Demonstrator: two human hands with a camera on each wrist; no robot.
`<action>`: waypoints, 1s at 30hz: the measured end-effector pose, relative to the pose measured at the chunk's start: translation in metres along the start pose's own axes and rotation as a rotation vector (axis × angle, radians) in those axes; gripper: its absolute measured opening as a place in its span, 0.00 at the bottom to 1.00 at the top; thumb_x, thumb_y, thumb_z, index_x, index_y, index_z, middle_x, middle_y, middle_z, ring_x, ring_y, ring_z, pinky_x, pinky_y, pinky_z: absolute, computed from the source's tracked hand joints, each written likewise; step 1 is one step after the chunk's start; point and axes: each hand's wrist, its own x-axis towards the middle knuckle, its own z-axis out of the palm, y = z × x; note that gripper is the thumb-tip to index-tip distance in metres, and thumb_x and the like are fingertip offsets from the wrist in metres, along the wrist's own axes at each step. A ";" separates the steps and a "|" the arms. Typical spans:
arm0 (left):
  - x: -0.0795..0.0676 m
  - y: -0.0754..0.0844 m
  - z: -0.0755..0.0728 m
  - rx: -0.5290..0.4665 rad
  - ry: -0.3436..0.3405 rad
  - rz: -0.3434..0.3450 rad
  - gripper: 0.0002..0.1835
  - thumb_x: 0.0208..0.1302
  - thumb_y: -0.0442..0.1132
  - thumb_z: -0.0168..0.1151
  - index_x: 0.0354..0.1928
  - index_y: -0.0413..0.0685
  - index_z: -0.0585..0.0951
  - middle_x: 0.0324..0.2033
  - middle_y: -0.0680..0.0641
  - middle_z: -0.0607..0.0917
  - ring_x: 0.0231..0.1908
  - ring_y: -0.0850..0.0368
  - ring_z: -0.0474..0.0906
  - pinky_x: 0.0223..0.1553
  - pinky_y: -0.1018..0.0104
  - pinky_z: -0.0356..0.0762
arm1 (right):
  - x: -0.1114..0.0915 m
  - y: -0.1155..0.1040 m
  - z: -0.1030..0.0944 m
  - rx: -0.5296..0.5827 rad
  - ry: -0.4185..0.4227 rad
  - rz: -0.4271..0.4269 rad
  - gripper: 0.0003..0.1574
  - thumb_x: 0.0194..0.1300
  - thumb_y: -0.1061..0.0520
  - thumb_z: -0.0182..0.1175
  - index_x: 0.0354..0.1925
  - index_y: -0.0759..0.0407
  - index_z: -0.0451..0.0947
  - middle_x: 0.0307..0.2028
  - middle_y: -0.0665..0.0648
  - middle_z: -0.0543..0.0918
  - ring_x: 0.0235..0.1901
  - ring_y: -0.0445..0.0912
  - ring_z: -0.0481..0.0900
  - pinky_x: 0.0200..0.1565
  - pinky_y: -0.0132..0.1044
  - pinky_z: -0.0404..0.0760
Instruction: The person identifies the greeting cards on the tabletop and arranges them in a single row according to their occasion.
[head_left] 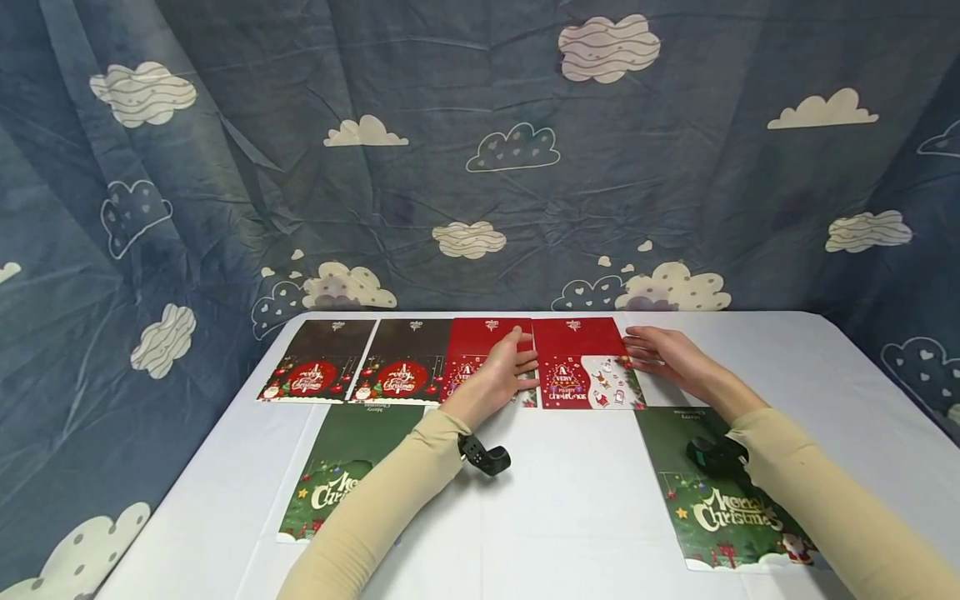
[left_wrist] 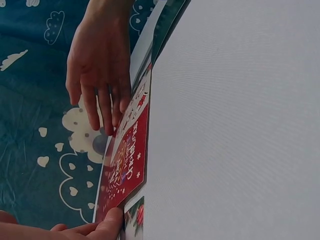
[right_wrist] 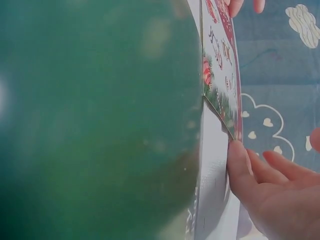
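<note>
A red Christmas card (head_left: 575, 375), opened flat on the white table, lies between my two hands. My left hand (head_left: 497, 372) is at its left edge, fingers extended, over a second red card (head_left: 459, 367) that it partly covers. In the left wrist view the left thumb (left_wrist: 112, 218) touches the red card's edge. My right hand (head_left: 671, 357) is at the card's right edge, its fingers fairly straight. The right wrist view shows the right thumb (right_wrist: 240, 167) at the card's corner.
Two dark cards with red circles, a left dark card (head_left: 311, 367) and a right dark card (head_left: 401, 367), continue the row leftward. A green card (head_left: 337, 475) lies partly under the left forearm, another green card (head_left: 705, 492) under the right. A cloud-patterned curtain (head_left: 450, 192) hangs behind the table (head_left: 555, 492).
</note>
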 end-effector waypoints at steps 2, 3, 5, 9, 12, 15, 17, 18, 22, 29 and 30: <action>0.000 0.000 0.000 0.005 0.008 -0.001 0.30 0.80 0.51 0.36 0.73 0.40 0.61 0.69 0.29 0.62 0.69 0.36 0.59 0.64 0.39 0.63 | 0.000 0.000 0.000 0.012 -0.006 0.000 0.41 0.81 0.46 0.37 0.74 0.74 0.41 0.73 0.74 0.52 0.70 0.64 0.56 0.63 0.45 0.67; 0.000 0.000 0.000 0.005 0.013 -0.001 0.30 0.80 0.51 0.36 0.73 0.39 0.61 0.69 0.29 0.62 0.69 0.36 0.59 0.64 0.39 0.63 | 0.000 -0.001 0.000 0.017 -0.009 -0.001 0.41 0.80 0.46 0.37 0.74 0.74 0.41 0.72 0.74 0.52 0.70 0.64 0.56 0.63 0.45 0.67; 0.000 0.001 0.001 0.007 0.018 -0.001 0.30 0.80 0.51 0.36 0.73 0.39 0.61 0.69 0.28 0.62 0.69 0.36 0.59 0.63 0.39 0.63 | 0.000 -0.001 0.000 0.028 -0.010 -0.001 0.41 0.80 0.47 0.37 0.74 0.74 0.41 0.72 0.74 0.52 0.70 0.63 0.56 0.63 0.44 0.68; -0.001 0.003 0.002 0.008 0.015 -0.003 0.30 0.80 0.52 0.37 0.73 0.40 0.61 0.69 0.28 0.61 0.69 0.36 0.58 0.64 0.40 0.62 | 0.000 -0.001 0.000 0.033 -0.005 -0.008 0.41 0.80 0.46 0.37 0.74 0.74 0.42 0.71 0.75 0.54 0.70 0.64 0.57 0.61 0.41 0.70; -0.003 0.004 0.003 0.014 0.012 0.000 0.30 0.79 0.52 0.37 0.73 0.40 0.61 0.70 0.29 0.59 0.70 0.36 0.56 0.65 0.40 0.60 | 0.000 0.000 0.000 0.036 0.002 -0.015 0.41 0.80 0.46 0.38 0.74 0.74 0.43 0.71 0.75 0.55 0.69 0.64 0.58 0.60 0.39 0.72; -0.005 0.006 0.004 0.020 0.012 0.010 0.31 0.80 0.53 0.37 0.73 0.40 0.61 0.71 0.29 0.59 0.70 0.36 0.55 0.66 0.39 0.59 | -0.001 0.000 0.000 0.044 0.011 -0.017 0.41 0.80 0.45 0.39 0.74 0.73 0.44 0.71 0.74 0.56 0.69 0.64 0.59 0.59 0.38 0.72; -0.005 0.006 0.004 0.020 0.017 0.019 0.31 0.80 0.53 0.36 0.73 0.39 0.61 0.70 0.30 0.59 0.70 0.36 0.55 0.66 0.39 0.59 | -0.001 0.000 0.000 0.051 0.014 -0.018 0.41 0.80 0.45 0.39 0.74 0.73 0.44 0.71 0.74 0.55 0.69 0.64 0.59 0.59 0.39 0.71; -0.005 0.006 0.004 0.023 0.018 0.022 0.31 0.80 0.53 0.36 0.73 0.39 0.61 0.70 0.30 0.59 0.70 0.36 0.55 0.66 0.40 0.59 | -0.001 -0.001 0.000 0.053 0.014 -0.017 0.41 0.80 0.45 0.39 0.74 0.73 0.44 0.71 0.74 0.55 0.69 0.64 0.59 0.59 0.40 0.71; -0.005 0.005 0.004 0.039 0.012 0.024 0.31 0.80 0.53 0.36 0.73 0.39 0.60 0.70 0.30 0.60 0.70 0.36 0.55 0.66 0.41 0.60 | -0.003 -0.001 0.000 0.053 0.016 -0.014 0.41 0.80 0.46 0.39 0.75 0.72 0.44 0.71 0.74 0.55 0.69 0.64 0.58 0.59 0.39 0.71; -0.004 0.003 0.004 0.066 0.001 0.024 0.31 0.80 0.53 0.36 0.73 0.39 0.61 0.70 0.32 0.62 0.70 0.37 0.56 0.66 0.42 0.60 | -0.007 0.000 0.001 0.052 0.012 -0.022 0.40 0.80 0.46 0.39 0.75 0.71 0.43 0.72 0.73 0.55 0.69 0.64 0.58 0.58 0.37 0.72; -0.004 0.003 0.004 0.068 -0.004 0.024 0.31 0.80 0.53 0.36 0.73 0.39 0.61 0.70 0.32 0.61 0.70 0.37 0.56 0.66 0.42 0.60 | -0.007 0.001 0.001 0.050 0.012 -0.023 0.41 0.80 0.46 0.39 0.75 0.71 0.43 0.72 0.73 0.55 0.69 0.64 0.58 0.58 0.37 0.72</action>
